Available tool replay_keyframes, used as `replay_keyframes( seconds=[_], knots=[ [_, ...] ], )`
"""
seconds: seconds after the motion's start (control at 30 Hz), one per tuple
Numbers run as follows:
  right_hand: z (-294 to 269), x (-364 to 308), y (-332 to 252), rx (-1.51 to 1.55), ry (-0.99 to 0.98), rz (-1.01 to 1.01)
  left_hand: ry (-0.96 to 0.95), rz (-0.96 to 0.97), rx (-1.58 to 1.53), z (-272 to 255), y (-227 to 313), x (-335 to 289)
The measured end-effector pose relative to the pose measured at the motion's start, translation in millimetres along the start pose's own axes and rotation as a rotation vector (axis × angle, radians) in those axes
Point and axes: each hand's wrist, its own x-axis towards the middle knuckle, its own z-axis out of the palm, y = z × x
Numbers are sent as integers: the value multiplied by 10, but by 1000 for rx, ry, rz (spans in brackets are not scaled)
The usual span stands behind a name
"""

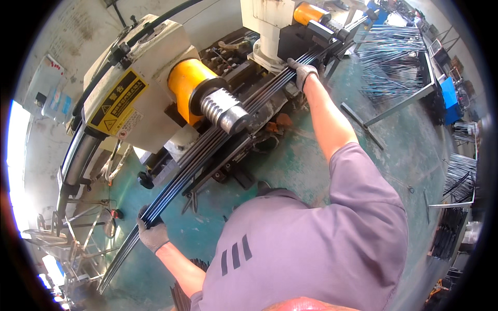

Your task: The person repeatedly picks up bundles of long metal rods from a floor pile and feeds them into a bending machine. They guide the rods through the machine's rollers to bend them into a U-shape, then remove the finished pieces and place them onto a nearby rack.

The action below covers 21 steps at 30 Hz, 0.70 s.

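A bundle of long, thin metal rods [207, 147] runs diagonally from the lower left to the upper right, passing below the spindle heads of a machine. My left hand [153, 233], in a grey work glove, grips the bundle near its lower-left end. Farther along, my right hand [304, 72], gloved too, is closed over the rods between the two machine heads; some of its fingers are hidden behind the bundle. The nearer yellow head [189, 85], with its ribbed steel spindle [223, 109], hangs just over the rods.
A second yellow head [309, 14] sits at the far end. A cream machine housing [129, 98] with a warning label stands at left. Many rods lie on a metal rack [399, 106] at right. A loose bar [362, 124] is on the green floor [311, 150].
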Motion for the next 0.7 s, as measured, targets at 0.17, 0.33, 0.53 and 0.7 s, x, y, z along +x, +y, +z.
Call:
replay_keyframes(
  seconds=[0.17, 0.33, 0.53, 0.7],
  knots=[
    [-165, 782, 50, 162, -96, -59, 121, -43, -6, 151, -267, 206],
    [-75, 673, -144, 435, -252, 15, 34, -37, 101, 256, -512, 268],
    [-141, 1047, 81, 191, 44, -54, 121, -37, 48, 530, -833, 416],
    [449, -540, 872, 191, -239, -148, 176, -60, 29, 769, -977, 283]
  ],
)
